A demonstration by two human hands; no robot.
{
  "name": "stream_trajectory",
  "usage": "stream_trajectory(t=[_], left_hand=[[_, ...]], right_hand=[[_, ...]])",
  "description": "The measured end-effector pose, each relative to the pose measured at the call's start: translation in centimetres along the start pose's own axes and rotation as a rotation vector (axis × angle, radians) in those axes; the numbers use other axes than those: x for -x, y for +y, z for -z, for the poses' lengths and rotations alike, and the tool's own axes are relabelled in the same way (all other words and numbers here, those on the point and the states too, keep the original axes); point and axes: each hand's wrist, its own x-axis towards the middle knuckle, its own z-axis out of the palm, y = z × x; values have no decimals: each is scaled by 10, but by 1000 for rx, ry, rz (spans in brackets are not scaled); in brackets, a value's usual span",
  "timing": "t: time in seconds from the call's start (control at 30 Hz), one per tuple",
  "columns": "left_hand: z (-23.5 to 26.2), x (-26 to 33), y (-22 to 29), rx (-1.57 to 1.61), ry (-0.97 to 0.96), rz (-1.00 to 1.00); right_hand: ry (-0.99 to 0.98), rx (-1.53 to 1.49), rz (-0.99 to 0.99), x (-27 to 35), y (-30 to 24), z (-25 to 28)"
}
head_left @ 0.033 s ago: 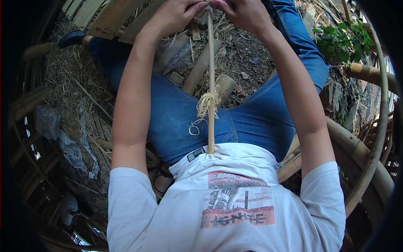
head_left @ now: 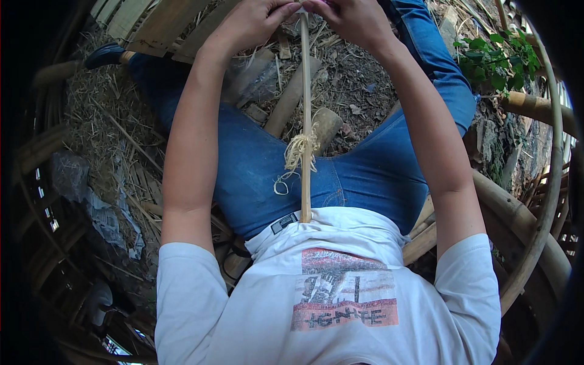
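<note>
Brown, messy ground with dry straw lies under everything. At six o'clock is the person's white T-shirt, then blue jeans. A leafy green plant grows at two o'clock. One long, thin, pale wooden stick goes from the shirt up to twelve o'clock. Up there, the left hand and right hand have their fingers pinched on its end. Curly, pale shavings bunch up by the stick.

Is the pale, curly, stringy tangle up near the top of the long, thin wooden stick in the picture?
No, the pale, curly tangle is by the lower part of the wooden stick, over the blue denim jeans.
</note>
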Motion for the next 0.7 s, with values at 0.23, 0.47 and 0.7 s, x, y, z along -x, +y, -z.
stream_trajectory(t=[0.23, 0.47, 0.7], left_hand=[[4, -2, 2, -12, -27, 110], [9, -1, 12, -52, -35, 65], [15, -2, 15, -150, -32, 53]], right_hand=[[12, 11, 24, -1, 5, -5], [61, -106, 26, 4, 13, -19], [64, -157, -21, 5, 14, -24]])
